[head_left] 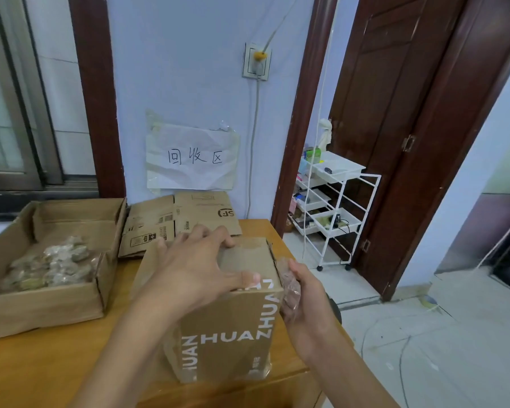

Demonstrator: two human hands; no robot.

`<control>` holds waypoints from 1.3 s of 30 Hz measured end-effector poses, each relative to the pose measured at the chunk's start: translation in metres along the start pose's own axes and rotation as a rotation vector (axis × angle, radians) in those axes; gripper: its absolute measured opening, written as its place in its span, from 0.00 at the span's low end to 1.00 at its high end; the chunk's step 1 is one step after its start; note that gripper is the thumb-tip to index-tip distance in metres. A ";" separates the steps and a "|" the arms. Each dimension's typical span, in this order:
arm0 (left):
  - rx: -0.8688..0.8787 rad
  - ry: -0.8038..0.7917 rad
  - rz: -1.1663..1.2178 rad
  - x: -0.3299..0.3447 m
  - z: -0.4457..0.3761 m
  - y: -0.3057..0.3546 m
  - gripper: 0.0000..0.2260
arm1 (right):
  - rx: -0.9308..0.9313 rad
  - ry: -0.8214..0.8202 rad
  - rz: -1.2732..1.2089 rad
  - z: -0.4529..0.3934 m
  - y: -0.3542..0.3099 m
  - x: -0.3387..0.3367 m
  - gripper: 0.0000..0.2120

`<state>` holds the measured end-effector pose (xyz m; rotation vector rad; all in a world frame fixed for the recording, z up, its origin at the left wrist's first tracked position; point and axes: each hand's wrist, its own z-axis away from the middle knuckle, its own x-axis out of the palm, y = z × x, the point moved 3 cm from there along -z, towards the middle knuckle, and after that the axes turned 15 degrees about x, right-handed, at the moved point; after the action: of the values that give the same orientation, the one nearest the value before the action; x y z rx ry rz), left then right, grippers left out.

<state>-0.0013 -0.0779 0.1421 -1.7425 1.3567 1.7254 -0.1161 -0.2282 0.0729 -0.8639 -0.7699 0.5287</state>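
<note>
Home recycling corner: handwritten wall sign, flattened cartons, wooden door.

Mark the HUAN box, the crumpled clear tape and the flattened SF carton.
HUAN box point(233, 313), head view, front face above the lettering.
crumpled clear tape point(290, 285), head view, middle of the wad.
flattened SF carton point(202, 212), head view, upper panel left of the logo.
</note>
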 end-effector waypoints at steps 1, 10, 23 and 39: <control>0.006 0.005 0.007 0.000 0.001 0.000 0.32 | -0.015 0.013 0.004 -0.001 0.000 -0.001 0.32; 0.169 0.019 0.052 0.003 0.003 -0.005 0.35 | 0.010 -0.133 0.381 0.029 -0.015 -0.016 0.31; 0.251 0.032 0.340 0.001 -0.017 -0.018 0.28 | -0.033 -0.134 -0.103 0.008 0.066 -0.056 0.13; 0.209 -0.004 -0.370 0.017 -0.016 0.065 0.26 | -0.154 -0.016 -0.142 -0.001 0.077 -0.095 0.14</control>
<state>-0.0469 -0.1288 0.1543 -1.7381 1.0833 1.3376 -0.1824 -0.2514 -0.0272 -0.9402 -0.8887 0.3540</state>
